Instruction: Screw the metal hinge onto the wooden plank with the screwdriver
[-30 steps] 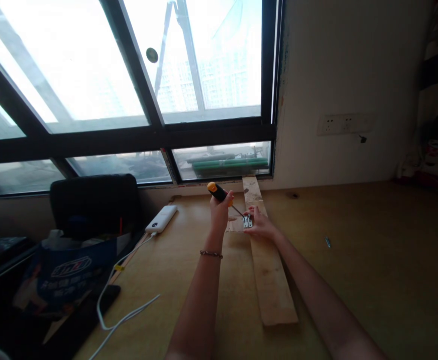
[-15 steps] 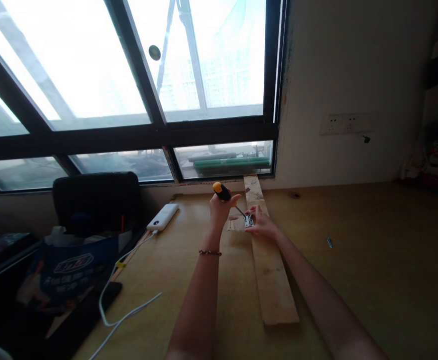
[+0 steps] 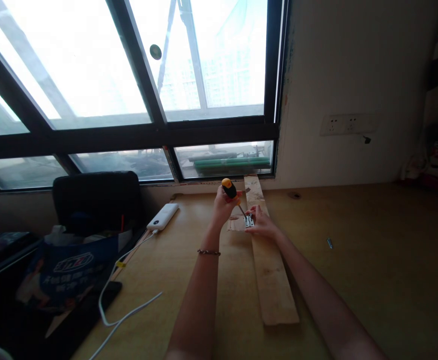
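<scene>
My left hand [image 3: 224,205] is closed round a screwdriver [image 3: 229,188] with a yellow and black handle. The shaft slants down to the right, its tip at a small metal hinge [image 3: 249,220]. With bent fingers, my right hand [image 3: 261,222] grips the hinge from its right side. The hinge sits over a long wooden board [image 3: 273,275] and a short flat wood piece [image 3: 236,223] that sticks out to the left. Whether the tip sits in a screw is too small to tell.
On the wooden table [image 3: 372,290] a small shiny metal piece [image 3: 329,243] lies to the right. A white power bank [image 3: 162,217] with a white cable [image 3: 108,300] is at the left edge. Beyond stand a black chair [image 3: 96,200] and a blue bag [image 3: 72,270]. Windows rise behind.
My left hand and the screwdriver handle have shifted a little to the right, so the shaft stands steeper. My right hand and the hinge stay in place.
</scene>
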`<state>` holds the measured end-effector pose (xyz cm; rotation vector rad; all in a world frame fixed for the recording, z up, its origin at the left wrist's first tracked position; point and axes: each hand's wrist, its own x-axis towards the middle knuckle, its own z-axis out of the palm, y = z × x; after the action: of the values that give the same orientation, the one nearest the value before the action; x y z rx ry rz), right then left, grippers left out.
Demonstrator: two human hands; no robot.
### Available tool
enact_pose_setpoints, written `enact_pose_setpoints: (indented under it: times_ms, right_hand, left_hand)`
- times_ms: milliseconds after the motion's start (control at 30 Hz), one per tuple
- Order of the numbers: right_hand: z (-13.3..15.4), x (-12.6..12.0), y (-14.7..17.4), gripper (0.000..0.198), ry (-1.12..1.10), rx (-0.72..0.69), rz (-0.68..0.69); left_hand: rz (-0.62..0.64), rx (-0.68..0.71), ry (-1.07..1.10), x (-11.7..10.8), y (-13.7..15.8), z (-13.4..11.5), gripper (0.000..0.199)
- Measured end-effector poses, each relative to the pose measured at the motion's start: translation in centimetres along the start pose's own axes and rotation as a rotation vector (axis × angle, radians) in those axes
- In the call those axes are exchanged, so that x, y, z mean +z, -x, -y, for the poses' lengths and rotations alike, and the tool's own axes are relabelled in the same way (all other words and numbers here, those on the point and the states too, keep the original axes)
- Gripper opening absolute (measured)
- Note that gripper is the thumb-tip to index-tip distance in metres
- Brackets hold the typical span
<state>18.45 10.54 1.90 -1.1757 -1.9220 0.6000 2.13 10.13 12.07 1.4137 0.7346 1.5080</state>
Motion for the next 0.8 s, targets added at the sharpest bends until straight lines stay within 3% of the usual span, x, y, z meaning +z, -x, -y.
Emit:
enact_pose_setpoints:
  times_ms: [100,300,700,800]
  right_hand:
    - [-0.2,0.1,0.0,0.071,0.018,-0.020,-0.004]
    - [-0.7,0.2,0.0,0.072,0.042,-0.020,-0.006]
    - [-0.4,0.0,0.1,0.071,0.050,-0.043,-0.014]
    - [-0.8,0.2,0.0,0.070,0.070,-0.060,-0.015]
  left_hand:
    - [-0.058,0.045,0.000,0.6,0.0,0.4,0.043]
    - [-0.223,0.069,-0.200,0.3,0.0,1.6,0.055]
    - [0.062,-0.132,0.061,-0.1,0.3,-0.5,0.057]
    - [0.011,-0.115,0.072,0.3,0.2,0.1,0.058]
